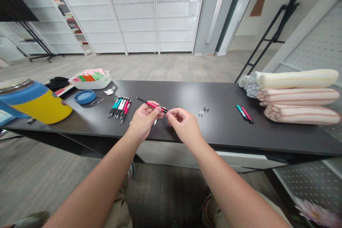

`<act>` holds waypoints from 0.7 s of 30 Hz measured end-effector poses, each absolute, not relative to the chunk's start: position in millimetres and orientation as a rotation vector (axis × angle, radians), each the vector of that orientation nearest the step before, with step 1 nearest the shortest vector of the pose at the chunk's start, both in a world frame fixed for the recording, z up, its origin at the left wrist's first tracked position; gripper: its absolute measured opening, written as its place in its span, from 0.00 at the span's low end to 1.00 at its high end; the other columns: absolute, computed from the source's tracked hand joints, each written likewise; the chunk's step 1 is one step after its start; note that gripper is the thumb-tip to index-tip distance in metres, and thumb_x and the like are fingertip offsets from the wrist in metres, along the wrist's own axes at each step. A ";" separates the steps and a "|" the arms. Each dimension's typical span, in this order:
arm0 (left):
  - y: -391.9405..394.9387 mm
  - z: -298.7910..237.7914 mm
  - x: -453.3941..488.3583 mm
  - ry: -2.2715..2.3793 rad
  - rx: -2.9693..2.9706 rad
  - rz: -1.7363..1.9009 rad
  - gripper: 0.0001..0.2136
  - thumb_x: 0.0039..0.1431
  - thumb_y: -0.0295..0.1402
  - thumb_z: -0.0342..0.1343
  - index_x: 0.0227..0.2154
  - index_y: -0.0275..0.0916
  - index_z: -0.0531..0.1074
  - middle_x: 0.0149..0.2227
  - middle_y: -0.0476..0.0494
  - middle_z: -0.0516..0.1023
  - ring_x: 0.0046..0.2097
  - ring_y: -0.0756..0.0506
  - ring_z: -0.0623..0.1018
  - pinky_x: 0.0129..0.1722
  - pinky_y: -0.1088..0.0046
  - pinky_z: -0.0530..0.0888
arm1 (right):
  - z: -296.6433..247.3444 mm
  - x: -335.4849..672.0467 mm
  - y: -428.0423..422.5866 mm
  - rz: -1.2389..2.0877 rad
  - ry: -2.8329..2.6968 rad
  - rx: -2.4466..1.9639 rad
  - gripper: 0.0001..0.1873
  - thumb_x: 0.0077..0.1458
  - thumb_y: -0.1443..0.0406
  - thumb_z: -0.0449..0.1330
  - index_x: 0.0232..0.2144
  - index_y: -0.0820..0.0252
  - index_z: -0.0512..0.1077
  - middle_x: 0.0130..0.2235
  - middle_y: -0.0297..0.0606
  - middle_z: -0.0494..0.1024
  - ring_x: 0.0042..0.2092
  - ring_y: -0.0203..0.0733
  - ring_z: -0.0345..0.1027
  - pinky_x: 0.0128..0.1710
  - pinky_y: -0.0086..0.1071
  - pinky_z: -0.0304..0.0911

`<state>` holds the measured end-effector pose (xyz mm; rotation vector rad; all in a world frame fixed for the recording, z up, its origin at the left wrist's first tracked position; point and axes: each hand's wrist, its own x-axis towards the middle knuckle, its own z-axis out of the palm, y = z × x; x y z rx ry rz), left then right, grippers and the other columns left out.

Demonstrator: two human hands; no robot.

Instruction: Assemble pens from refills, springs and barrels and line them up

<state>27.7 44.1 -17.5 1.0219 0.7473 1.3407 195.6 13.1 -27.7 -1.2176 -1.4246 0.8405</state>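
Observation:
My left hand [145,119] is closed around a pink pen [151,104] with black ends, held slanting above the table. The thumb and fingertips of my right hand [184,123] pinch together at the pen's right end; any small part between them is hidden. To the left of my hands lies a row of several pens [119,107] in teal, white and pink. Small clear and dark pieces [204,111] are scattered right of my right hand. Farther right lie a teal pen part [241,112] and a pink pen part [247,114], side by side. White bits partly show beneath my left hand.
The dark table [219,128] carries rolled towels [299,96] stacked at the right. On the left stand a yellow and blue tumbler [37,101], a blue lid [84,97] and a white basket [92,84] of colourful packets. White earphones [109,92] lie near the basket.

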 end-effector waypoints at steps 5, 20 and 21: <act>45.5 -20.4 28.4 0.785 1.049 1.331 0.19 0.53 0.37 0.74 0.42 0.37 0.74 0.35 0.46 0.83 0.34 0.50 0.82 0.42 0.72 0.78 | -28.8 196.3 15.0 0.874 -1.416 -1.228 0.11 0.61 0.56 0.63 0.37 0.56 0.79 0.31 0.34 0.83 0.32 0.40 0.77 0.34 0.31 0.68; 43.5 -30.1 32.5 1.074 1.700 1.202 0.06 0.59 0.33 0.68 0.39 0.41 0.79 0.35 0.46 0.82 0.35 0.45 0.79 0.37 0.71 0.72 | -25.1 205.7 17.8 0.514 -1.773 -1.612 0.05 0.57 0.64 0.66 0.31 0.52 0.83 0.29 0.35 0.84 0.30 0.44 0.76 0.30 0.35 0.61; 42.0 -28.6 32.7 1.112 1.768 1.175 0.06 0.60 0.33 0.66 0.39 0.42 0.79 0.34 0.47 0.81 0.34 0.45 0.79 0.36 0.71 0.72 | -25.4 206.2 17.7 0.482 -1.804 -1.625 0.05 0.57 0.64 0.66 0.31 0.52 0.83 0.28 0.36 0.84 0.29 0.44 0.75 0.29 0.35 0.60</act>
